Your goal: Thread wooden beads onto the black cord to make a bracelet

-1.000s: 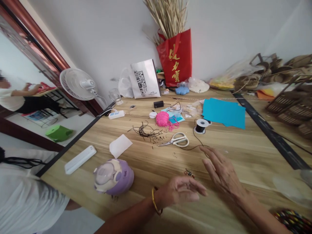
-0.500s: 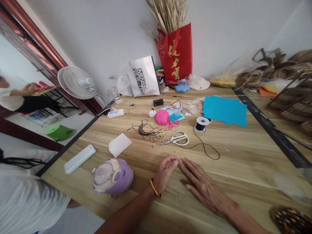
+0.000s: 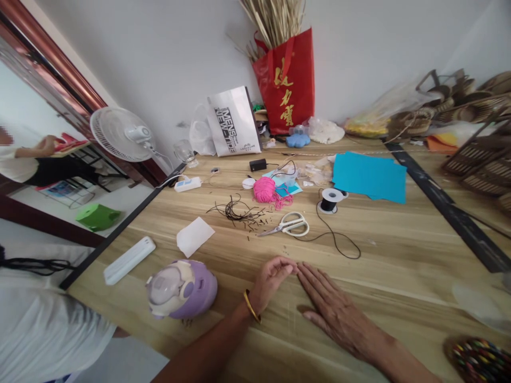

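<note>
My left hand [image 3: 274, 282], with a yellow bangle [image 3: 251, 307] on the wrist, is closed in a pinch on the table. Whatever its fingertips hold, if anything, is too small to make out. Flat on the wood lies my right hand [image 3: 333, 306], fingers stretched, its fingertips beside those of the left. Beyond the hands are white-handled scissors [image 3: 293, 224] and a pile of cut black cord [image 3: 235, 213] with many short snippets. A spool of black cord [image 3: 329, 201] stands farther right, its loose end curling toward me.
A purple-and-white lidded cup [image 3: 195, 290] and a white power strip [image 3: 130, 259] are at left. Pink yarn [image 3: 264, 190] and blue sheets [image 3: 369, 176] lie farther back. Multicoloured beads [image 3: 481, 359] sit at the lower right. A person in white [image 3: 48, 319] is close on the left.
The view has shifted slightly. My right fingers have drawn closer together, and both hands stay in nearly the same place on the table.
</note>
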